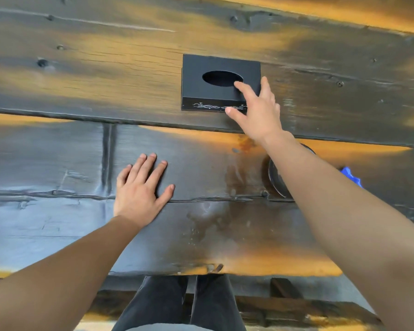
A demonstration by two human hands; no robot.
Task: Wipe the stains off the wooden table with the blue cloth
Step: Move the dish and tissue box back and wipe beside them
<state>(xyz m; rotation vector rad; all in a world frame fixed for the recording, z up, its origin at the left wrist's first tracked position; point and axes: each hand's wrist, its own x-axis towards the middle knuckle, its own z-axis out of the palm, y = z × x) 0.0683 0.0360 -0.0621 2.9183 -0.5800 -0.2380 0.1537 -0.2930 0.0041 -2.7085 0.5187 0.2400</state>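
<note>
Left hand (pixel 141 187) lies flat and empty on the wooden surface (pixel 58 223), fingers spread. Right hand (pixel 256 108) is open, fingers splayed over the near right corner of a black tissue box (pixel 215 82) — touching, not visibly gripping. The blue cloth (pixel 351 176) lies right of the right forearm, mostly hidden, in neither hand. Pale smears (pixel 208 218) remain between the 2 arms. Judgement: wiping not begun — cloth still to be fetched.
</note>
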